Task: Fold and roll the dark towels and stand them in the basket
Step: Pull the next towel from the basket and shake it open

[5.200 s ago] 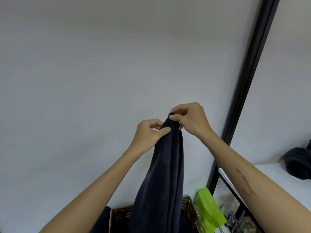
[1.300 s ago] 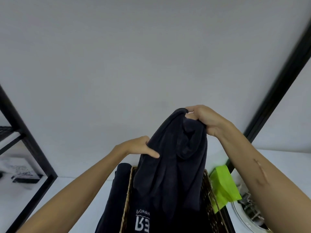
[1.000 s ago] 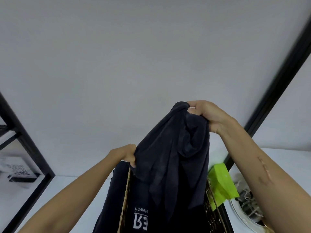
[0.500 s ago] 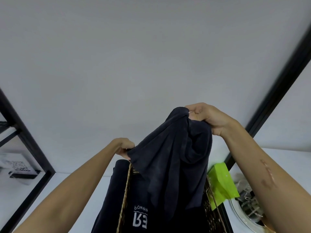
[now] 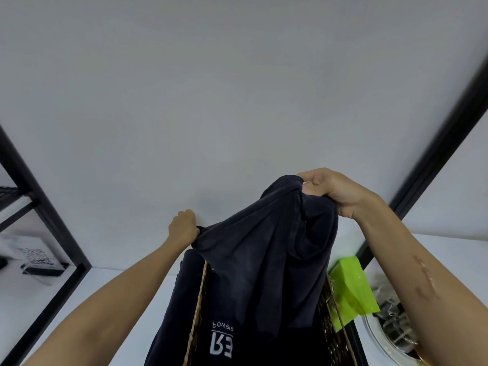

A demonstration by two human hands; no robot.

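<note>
I hold a dark navy towel point(image 5: 266, 260) up in the air above the wicker basket point(image 5: 333, 328). My right hand point(image 5: 327, 191) grips its top corner, bunched, at the upper right. Lower and to the left, my left hand point(image 5: 183, 228) pinches another corner and draws the cloth sideways. The towel hangs in loose folds and hides most of the basket. Another dark cloth with white lettering point(image 5: 221, 344) lies in the basket, and one more point(image 5: 171, 318) drapes over its left rim.
A bright green pouch point(image 5: 351, 289) stands just right of the basket. A round white and metal object point(image 5: 390, 336) sits at the lower right. Black frame posts rise at left point(image 5: 39, 212) and right point(image 5: 427, 149). A small card with a black pattern point(image 5: 37, 257) stands on the left shelf.
My left hand took hold of a lower corner of the towel and has pulled it up and out to the left, spreading the cloth. My right hand keeps its grip at the top.
</note>
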